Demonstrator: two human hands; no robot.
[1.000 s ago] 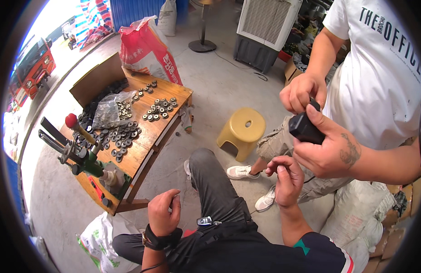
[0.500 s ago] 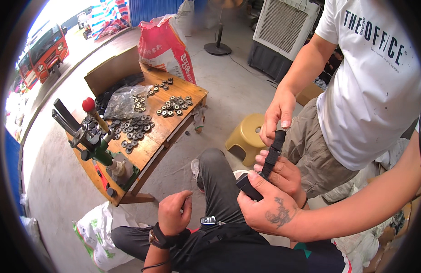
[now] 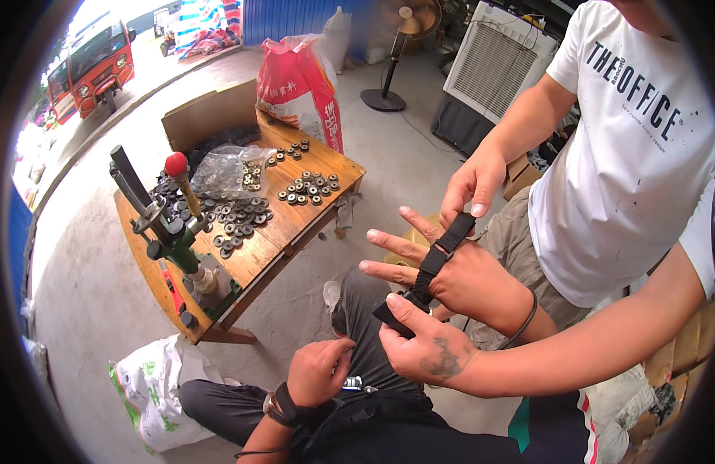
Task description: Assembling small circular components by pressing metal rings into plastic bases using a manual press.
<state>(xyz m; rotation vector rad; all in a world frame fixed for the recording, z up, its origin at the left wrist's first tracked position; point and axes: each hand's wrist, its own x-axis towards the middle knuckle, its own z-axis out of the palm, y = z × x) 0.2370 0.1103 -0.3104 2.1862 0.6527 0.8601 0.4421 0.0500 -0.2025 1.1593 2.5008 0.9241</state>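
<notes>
My left hand (image 3: 317,373) is loosely closed above my lap, with nothing visible in it; a watch and a dark band circle its wrist. My right hand (image 3: 469,282) reaches out, fingers spread, and a black cord loops round its wrist. Across the back of it lies a black elastic strap (image 3: 433,261) joined to a small black box (image 3: 396,315). Another person's upper hand (image 3: 475,184) pinches the strap's far end. That person's other, tattooed hand (image 3: 419,340) holds the box beside my fingers and crosses in front of my right forearm.
A wooden table (image 3: 257,259) at left carries a green hand press (image 3: 175,251), several small round parts (image 3: 311,188) and a clear bag (image 3: 222,172). Beyond stand a red-and-white sack (image 3: 303,93), a fan (image 3: 384,99) and an air cooler (image 3: 496,66). A white sack (image 3: 160,394) lies at lower left.
My right hand has come forward and spread its fingers. The strap, formerly bunched by the fingers, now stretches over the back of the hand. My left hand stays closed, slightly shifted.
</notes>
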